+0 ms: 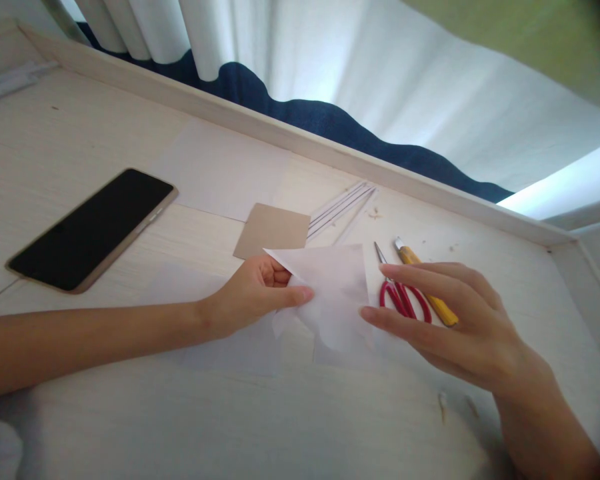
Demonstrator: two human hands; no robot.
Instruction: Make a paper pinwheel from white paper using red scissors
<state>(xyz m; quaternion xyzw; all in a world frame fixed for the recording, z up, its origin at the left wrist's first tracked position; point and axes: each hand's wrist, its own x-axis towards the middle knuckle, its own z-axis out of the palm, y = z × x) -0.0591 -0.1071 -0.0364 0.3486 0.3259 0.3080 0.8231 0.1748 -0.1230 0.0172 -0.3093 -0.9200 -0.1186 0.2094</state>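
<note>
My left hand [265, 290] pinches a piece of white paper [337, 277] by its left side, thumb on top and fingers curled behind. The paper is held above the table, with a pointed corner at its upper left. Close to the paper's right edge is my right hand [445, 313], its thumb and fingers apart and nothing between them. Just beyond those fingers lie red-handled scissors [405, 300] and a yellow utility knife [430, 283], both partly hidden by the hand. Behind the held paper sits a square of brown cardboard [273, 230].
A phone [93, 230] with a dark screen lies at left. White paper sheets [220, 170] rest near the back and under my left forearm. Narrow lined paper strips [343, 210] lie beside the cardboard. A raised wooden ledge [280, 147] borders the table below a curtain [355, 73].
</note>
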